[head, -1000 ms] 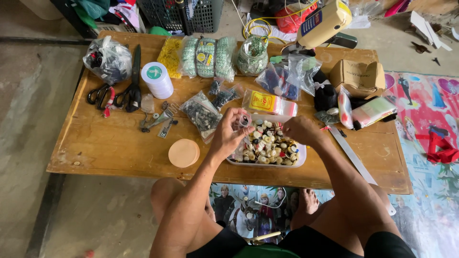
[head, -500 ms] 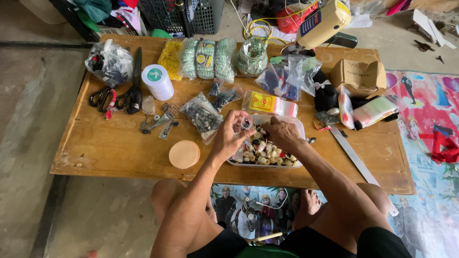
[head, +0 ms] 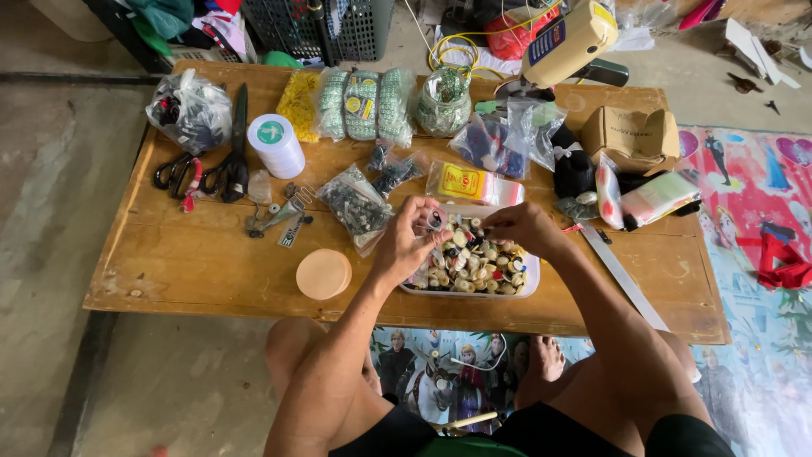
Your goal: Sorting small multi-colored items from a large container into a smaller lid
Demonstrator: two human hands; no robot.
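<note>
Both hands over bobbin tray (head: 531,286); left hand (head: 404,244) pinching small bobbin (head: 436,220); right hand (head: 523,228) fingers curled.

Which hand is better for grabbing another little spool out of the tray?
Probably the right hand: its fingertips hover just over the spools in the white tray, while the left hand already pinches a small spool.
</note>
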